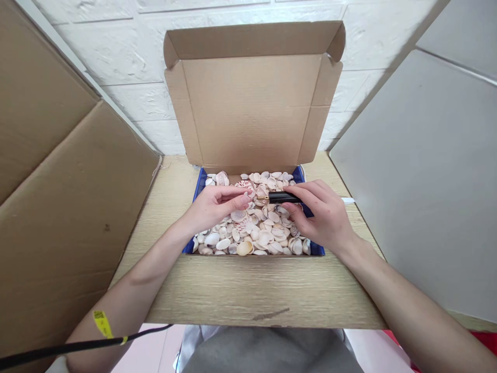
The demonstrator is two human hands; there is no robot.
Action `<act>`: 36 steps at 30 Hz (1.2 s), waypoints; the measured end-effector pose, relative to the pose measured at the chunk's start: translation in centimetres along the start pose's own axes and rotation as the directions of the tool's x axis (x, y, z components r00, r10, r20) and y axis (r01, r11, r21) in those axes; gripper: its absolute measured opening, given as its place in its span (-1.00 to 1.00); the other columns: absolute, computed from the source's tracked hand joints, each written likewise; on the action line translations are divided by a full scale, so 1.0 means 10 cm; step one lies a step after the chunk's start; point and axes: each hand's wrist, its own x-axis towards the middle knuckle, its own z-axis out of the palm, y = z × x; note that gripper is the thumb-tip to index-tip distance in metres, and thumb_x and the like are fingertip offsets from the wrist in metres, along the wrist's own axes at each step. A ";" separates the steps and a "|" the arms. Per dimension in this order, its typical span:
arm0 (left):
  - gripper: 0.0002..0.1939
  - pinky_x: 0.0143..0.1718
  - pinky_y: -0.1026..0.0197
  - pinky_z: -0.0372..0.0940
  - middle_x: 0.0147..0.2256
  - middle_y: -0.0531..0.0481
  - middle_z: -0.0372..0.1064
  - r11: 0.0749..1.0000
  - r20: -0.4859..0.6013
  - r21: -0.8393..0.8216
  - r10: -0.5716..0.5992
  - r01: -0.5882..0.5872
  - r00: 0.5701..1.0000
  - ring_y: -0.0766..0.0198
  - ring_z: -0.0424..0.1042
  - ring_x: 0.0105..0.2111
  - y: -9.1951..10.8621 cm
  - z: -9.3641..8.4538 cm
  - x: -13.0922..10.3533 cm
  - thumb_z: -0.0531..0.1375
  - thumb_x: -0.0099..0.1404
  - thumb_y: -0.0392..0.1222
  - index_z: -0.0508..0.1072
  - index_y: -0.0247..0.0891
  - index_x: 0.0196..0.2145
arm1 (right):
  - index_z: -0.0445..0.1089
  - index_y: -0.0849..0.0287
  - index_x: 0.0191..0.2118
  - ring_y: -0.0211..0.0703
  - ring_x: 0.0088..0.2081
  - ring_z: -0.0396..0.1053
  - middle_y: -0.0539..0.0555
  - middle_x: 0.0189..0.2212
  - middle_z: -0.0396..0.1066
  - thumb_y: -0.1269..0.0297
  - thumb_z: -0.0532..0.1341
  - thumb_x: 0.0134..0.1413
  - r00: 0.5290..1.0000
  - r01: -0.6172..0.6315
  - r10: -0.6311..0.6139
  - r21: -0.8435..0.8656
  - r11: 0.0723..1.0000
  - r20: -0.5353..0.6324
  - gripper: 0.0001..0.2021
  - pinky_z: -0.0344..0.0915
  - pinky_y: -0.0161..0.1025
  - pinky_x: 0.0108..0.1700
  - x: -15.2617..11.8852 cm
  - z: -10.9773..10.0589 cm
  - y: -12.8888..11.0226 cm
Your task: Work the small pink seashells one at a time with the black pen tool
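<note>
My left hand (223,206) is closed in a pinch over the shells. Between its thumb and fingertips is a small pale piece that looks like a shell (247,194), mostly covered by the fingers. My right hand (316,210) grips a black pen-shaped tool (282,197), like a mini hand drill, with a thin gold-coloured tip (263,198). The tip points left towards my left fingertips, with a small gap between. Below both hands lies an open cardboard box with blue sides (189,245), filled with seashells (266,238) in white, cream and pinkish tones.
The box's brown lid (252,106) stands raised against a white brick-patterned wall (120,52). Brown cardboard (73,207) borders the left, a grey-white panel (427,171) the right. A black cable (70,346) with a yellow tag crosses at lower left, before the wooden tabletop (264,290).
</note>
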 end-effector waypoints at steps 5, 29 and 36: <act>-0.62 -0.39 0.29 0.37 -0.20 -0.13 0.57 1.000 0.010 -0.006 -0.002 0.002 1.000 0.18 0.52 -0.26 -0.01 -0.01 0.00 0.26 0.21 0.02 0.58 -0.25 -0.10 | 0.35 0.11 -0.04 -0.06 -0.27 0.40 0.13 -0.25 0.49 0.35 0.23 0.14 0.998 0.039 -0.040 -0.028 0.999 -0.055 -0.75 0.39 -0.08 -0.25 0.01 0.00 -0.01; -0.60 -0.38 0.31 0.38 -0.20 -0.11 0.57 0.999 0.005 -0.031 0.043 -0.043 0.999 0.22 0.51 -0.27 -0.03 0.00 0.00 0.26 0.21 0.04 0.57 -0.25 -0.09 | 0.36 0.17 -0.07 -0.06 -0.28 0.39 0.15 -0.26 0.49 0.35 0.23 0.14 0.999 0.028 -0.028 -0.004 1.000 -0.040 -0.77 0.40 -0.11 -0.25 -0.01 0.02 0.02; -0.62 -0.39 0.30 0.39 -0.21 -0.13 0.57 0.999 0.012 -0.029 0.032 -0.031 0.999 0.20 0.52 -0.28 -0.02 0.00 0.01 0.26 0.21 0.01 0.58 -0.26 -0.10 | 0.35 0.12 -0.04 -0.07 -0.27 0.41 0.13 -0.25 0.49 0.34 0.23 0.14 0.995 0.057 -0.061 -0.045 0.997 -0.084 -0.74 0.39 -0.10 -0.25 0.00 0.01 0.01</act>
